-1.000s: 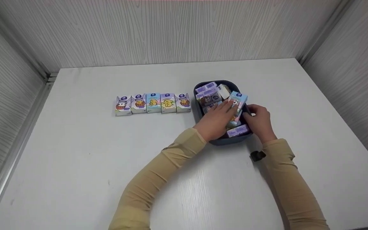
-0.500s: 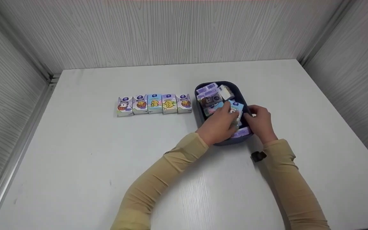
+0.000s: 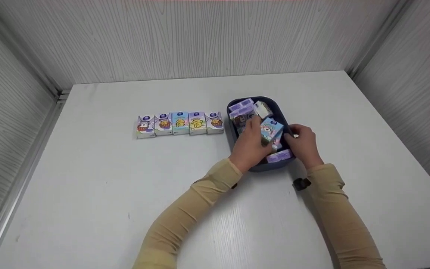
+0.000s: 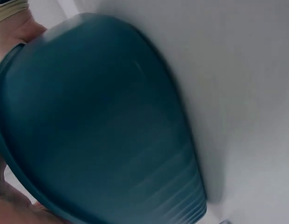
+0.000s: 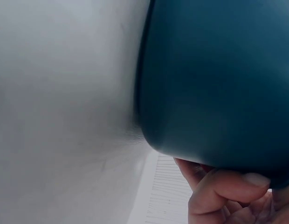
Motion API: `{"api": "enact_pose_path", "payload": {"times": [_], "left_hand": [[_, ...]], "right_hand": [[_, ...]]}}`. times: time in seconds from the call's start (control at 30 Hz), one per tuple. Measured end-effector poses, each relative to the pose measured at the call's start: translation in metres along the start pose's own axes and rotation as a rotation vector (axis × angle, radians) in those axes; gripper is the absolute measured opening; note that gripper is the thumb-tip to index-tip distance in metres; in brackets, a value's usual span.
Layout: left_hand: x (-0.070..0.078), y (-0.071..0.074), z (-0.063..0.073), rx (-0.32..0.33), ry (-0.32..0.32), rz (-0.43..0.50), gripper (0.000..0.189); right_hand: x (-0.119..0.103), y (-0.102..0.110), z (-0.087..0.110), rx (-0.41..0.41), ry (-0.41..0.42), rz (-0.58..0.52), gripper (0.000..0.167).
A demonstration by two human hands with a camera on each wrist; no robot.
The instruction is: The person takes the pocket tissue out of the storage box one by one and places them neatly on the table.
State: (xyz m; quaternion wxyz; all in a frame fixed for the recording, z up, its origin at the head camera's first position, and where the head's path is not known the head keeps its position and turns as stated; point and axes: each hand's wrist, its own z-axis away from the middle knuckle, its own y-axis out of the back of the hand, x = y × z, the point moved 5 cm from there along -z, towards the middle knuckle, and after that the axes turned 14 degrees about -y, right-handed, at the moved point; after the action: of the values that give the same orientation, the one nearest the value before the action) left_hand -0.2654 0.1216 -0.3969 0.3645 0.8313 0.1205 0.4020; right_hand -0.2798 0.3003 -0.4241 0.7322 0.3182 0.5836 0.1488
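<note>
My left hand (image 3: 249,146) reaches into a dark blue plastic bin (image 3: 269,167) and pinches a light-blue cartoon-printed tissue pack (image 3: 271,129) between thumb and fingers. More tissue packs, purple, blue and white, lie jumbled around it, partly covered by the hand. My right hand (image 3: 304,144) grips the bin's right rim, its thumb over the edge. In the left wrist view the bin's teal-looking outer wall (image 4: 107,116) fills most of the picture and hides the pack. The right wrist view has curled fingers (image 5: 219,191) against the bin's edge.
Left of the bin, a straight row of several tissue packs (image 3: 180,123) lies side by side, faces up, on the white table (image 3: 99,186). Wood-grain panels (image 3: 200,37) enclose the table at the back and sides.
My left hand, earlier laid flat over the packs, has drawn left and now pinches the light-blue pack, which has turned and shifted slightly down-left. My right hand stays on the rim.
</note>
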Motion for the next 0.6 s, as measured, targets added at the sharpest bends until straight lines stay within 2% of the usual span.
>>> {"api": "enact_pose_path", "payload": {"times": [0.1,0.23,0.47,0.6], "left_hand": [[-0.003,0.003,0.002,0.033,0.037,0.065,0.086],[-0.004,0.007,0.006,0.053,0.034,0.086,0.091],[-0.003,0.016,0.014,0.115,-0.002,0.104,0.075],[0.001,0.027,0.020,0.155,-0.015,0.101,0.070]], "right_hand": [[-0.001,0.000,0.000,0.002,0.001,0.002,0.030],[-0.001,0.000,0.001,-0.002,0.008,-0.004,0.029],[-0.002,0.000,0.002,-0.016,-0.001,-0.015,0.030],[-0.002,0.000,0.002,-0.032,-0.018,-0.020,0.031]]}}
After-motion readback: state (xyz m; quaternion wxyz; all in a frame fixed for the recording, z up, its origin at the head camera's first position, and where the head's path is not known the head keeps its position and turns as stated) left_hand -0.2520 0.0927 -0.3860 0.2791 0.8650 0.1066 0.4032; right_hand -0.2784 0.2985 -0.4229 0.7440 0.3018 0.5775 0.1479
